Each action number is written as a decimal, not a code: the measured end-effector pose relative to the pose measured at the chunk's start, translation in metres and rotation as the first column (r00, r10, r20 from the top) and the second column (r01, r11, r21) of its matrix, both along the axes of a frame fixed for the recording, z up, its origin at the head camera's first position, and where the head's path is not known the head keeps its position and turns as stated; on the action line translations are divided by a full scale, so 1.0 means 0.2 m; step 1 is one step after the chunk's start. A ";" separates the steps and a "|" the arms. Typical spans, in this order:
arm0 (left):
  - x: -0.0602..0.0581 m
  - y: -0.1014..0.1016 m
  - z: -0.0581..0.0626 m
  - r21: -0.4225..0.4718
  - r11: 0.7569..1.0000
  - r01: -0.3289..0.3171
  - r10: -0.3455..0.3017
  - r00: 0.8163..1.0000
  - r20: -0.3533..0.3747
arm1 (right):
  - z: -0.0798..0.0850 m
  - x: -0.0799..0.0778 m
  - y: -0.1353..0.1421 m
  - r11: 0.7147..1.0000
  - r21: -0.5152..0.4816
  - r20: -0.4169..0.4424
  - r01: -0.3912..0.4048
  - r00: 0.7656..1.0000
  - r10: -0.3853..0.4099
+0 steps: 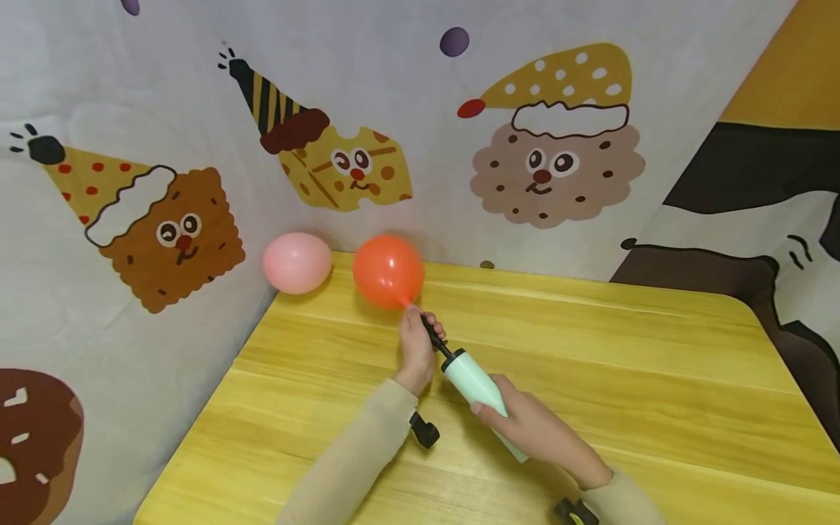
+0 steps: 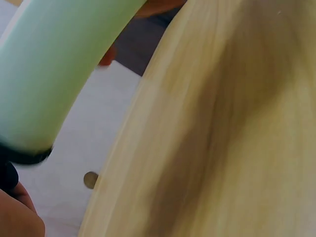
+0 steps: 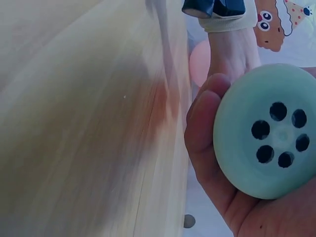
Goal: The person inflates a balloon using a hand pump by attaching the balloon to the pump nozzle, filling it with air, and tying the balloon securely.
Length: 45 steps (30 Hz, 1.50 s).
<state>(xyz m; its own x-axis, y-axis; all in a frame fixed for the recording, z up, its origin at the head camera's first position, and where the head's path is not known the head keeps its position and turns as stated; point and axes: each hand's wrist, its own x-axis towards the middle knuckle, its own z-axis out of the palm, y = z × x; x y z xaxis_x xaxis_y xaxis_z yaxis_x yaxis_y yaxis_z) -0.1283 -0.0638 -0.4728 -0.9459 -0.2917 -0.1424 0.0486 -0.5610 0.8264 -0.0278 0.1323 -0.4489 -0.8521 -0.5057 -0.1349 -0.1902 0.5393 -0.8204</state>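
An orange balloon (image 1: 389, 270), round and inflated, sits on the black nozzle end of a mint-green hand pump (image 1: 477, 386). My left hand (image 1: 416, 346) grips the balloon's neck together with the black rod at the front of the pump. Fingers of my right hand (image 1: 534, 426) curl round the pump's green barrel, which slants over the table. In the right wrist view the pump's round end (image 3: 282, 131) faces the camera, with several dark holes in it. The left wrist view shows the barrel (image 2: 64, 69) and its black collar up close.
A pink balloon (image 1: 297, 263) rests at the table's back left corner, near the wall cloth. The yellow wood-grain table (image 1: 656, 364) spreads under both arms. Behind it hangs a cloth (image 1: 433, 182) printed with cartoon snacks in party hats. A black camera mount (image 1: 425, 432) sits at the left wrist.
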 end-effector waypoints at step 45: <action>0.03 0.03 0.01 -0.012 1.000 -0.007 0.007 1.000 -0.010 | 0.02 -0.02 -0.03 0.998 0.024 0.005 0.058 0.998 -0.058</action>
